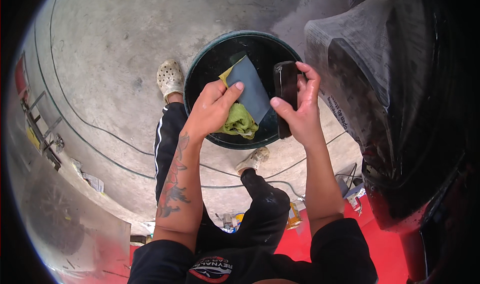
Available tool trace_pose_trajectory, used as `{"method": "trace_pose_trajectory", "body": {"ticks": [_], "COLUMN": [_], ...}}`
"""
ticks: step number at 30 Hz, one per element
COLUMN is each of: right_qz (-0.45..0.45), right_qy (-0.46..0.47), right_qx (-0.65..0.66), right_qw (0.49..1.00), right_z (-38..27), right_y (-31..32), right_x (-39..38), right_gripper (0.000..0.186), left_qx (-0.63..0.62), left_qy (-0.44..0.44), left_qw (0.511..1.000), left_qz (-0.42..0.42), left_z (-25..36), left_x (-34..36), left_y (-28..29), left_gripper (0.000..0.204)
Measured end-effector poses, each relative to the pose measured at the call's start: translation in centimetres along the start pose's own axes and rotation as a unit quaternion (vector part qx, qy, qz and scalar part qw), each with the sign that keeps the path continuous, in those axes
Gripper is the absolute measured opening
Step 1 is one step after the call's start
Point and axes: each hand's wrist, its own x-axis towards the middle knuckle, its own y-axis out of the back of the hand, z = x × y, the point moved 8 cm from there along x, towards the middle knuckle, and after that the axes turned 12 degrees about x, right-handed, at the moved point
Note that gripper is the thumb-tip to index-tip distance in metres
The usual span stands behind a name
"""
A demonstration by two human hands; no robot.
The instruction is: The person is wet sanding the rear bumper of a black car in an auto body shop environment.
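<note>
Lettered shirt (245,265), left grip (214,105) pinching grey sheet (251,95), right grip (306,111) clasping black block (285,81), printed newspaper (345,31).

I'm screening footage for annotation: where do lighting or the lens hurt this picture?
In the head view, corners vignette to black, the bucket is dark inside, the dark block catches small glare near its top, while the left hand and blue-grey sheet look fairly sharp.

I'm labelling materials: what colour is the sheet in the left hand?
The sheet shows a blue-grey face, best in the head view.
</note>
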Motion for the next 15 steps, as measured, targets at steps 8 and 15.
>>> {"method": "trace_pose_trajectory", "body": {"ticks": [8,15], "right_qz": [-0.015,-0.072], "right_qy": [0.151,0.058], "right_qx": [-0.281,-0.156], "right_qw": [0.948,0.983], "right_z": [-1.2,2.5], "right_y": [-2.1,-1.8], "right_x": [0.1,0.9], "right_gripper": [0.085,0.094], "left_qx": [0.037,0.013], "left_qy": [0.022,-0.003], "left_qw": [0.999,0.999], "left_qz": [0.028,-0.029], "left_z": [0.2,0.0], "left_x": [0.0,0.2], "left_y": [-0.2,-0.4], "left_gripper": [0.041,0.042]}}
